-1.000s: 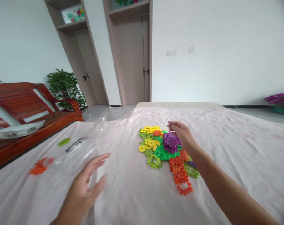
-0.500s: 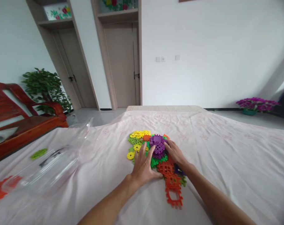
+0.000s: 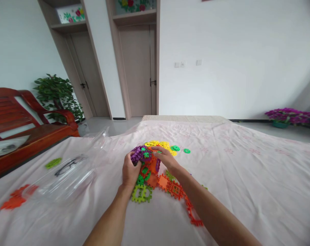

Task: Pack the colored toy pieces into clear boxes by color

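Note:
My left hand point(image 3: 130, 172) is curled round a cluster of purple notched building blocks point(image 3: 137, 154), its thumb on the near side. Beside it, my right hand point(image 3: 167, 159) reaches over the pile with fingers extended, touching orange blocks point(image 3: 154, 164) at their tips. Small green toothed discs point(image 3: 144, 170) lie among the blocks. A chain of orange blocks point(image 3: 175, 189) trails toward me, partly under my right forearm. Close to my left wrist lies a lime-green block point(image 3: 138, 193). Behind the hands is a heap of yellow discs point(image 3: 162, 145).
On the left of the pale cloth point(image 3: 234, 191) lie a clear plastic container point(image 3: 68, 181), orange pieces point(image 3: 16, 198) and a lime-green piece point(image 3: 53, 163). Two green discs point(image 3: 186, 151) sit right of the yellow heap. A wooden bench point(image 3: 29, 119) stands beyond.
The pile has spread leftward and the purple blocks have moved left with my left hand, which has closed round them. My right hand has shifted left. Green discs now show on the right.

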